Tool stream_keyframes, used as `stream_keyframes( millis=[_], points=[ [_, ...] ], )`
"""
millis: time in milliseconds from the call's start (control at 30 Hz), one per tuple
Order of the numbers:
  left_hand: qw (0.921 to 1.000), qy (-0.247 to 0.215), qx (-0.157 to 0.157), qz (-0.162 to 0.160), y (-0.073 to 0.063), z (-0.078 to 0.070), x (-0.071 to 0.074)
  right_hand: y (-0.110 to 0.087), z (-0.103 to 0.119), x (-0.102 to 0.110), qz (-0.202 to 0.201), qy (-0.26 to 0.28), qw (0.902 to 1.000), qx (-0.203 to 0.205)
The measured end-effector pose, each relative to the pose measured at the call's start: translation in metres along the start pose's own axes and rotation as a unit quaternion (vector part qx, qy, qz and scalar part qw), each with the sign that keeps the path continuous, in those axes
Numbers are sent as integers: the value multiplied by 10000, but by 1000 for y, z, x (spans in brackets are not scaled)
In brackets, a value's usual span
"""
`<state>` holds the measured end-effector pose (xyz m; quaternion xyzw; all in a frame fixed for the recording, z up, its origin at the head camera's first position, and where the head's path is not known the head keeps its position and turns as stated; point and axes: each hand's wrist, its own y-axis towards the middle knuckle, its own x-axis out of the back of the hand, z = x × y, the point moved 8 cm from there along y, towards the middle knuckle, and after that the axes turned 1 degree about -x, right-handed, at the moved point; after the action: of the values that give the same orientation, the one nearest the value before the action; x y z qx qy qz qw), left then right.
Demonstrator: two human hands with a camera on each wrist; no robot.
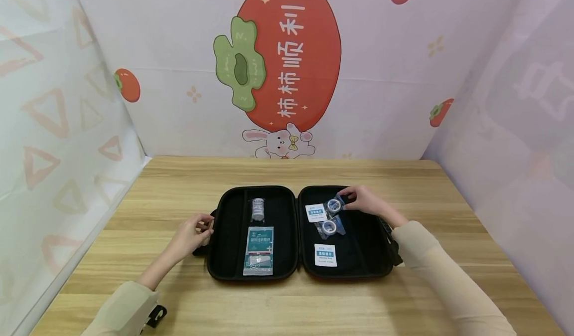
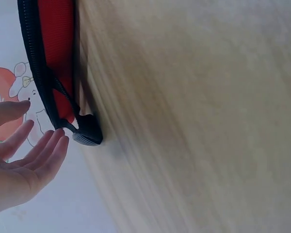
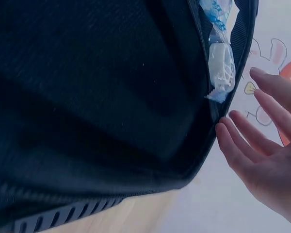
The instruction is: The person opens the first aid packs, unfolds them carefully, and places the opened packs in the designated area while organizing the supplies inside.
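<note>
A zip case, black inside and red outside, lies unfolded on the wooden table. Its left half holds a small white bottle in clear wrap and a teal-and-clear packet. Two white alcohol pad sachets and two wrapped tape rolls lie in the right half. My left hand is at the case's left edge, its fingers loosely bent, holding nothing, near a black loop. At the far right rim, my right hand has its fingertips beside the upper tape roll; nothing is gripped.
Wooden table surrounds the case. Behind it stands a printed backdrop, with pale side walls at left and right. A black strap hangs by the case's right edge. Near the left sleeve is a small black strap piece.
</note>
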<state>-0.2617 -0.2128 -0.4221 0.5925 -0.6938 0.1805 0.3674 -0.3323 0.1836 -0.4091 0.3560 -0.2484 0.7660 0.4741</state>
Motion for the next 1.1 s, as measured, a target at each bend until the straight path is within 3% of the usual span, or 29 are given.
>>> stream_keyframes(
  millis=[367, 567, 833, 1100],
  points=[
    [9997, -179, -30, 148, -1, 6, -7, 10, 8, -14, 178, -467, 9987, 106],
    [9980, -574, 136, 225, -1, 9, -9, 12, 11, -19, 128, -851, 9958, 308],
    [9947, -697, 421, 629, -1, 12, -16, 14, 10, -24, 224, -993, 9939, 426],
    [9928, -743, 615, 714, 2, 14, -18, 17, 5, -26, 158, -1269, 9915, 247]
  ],
)
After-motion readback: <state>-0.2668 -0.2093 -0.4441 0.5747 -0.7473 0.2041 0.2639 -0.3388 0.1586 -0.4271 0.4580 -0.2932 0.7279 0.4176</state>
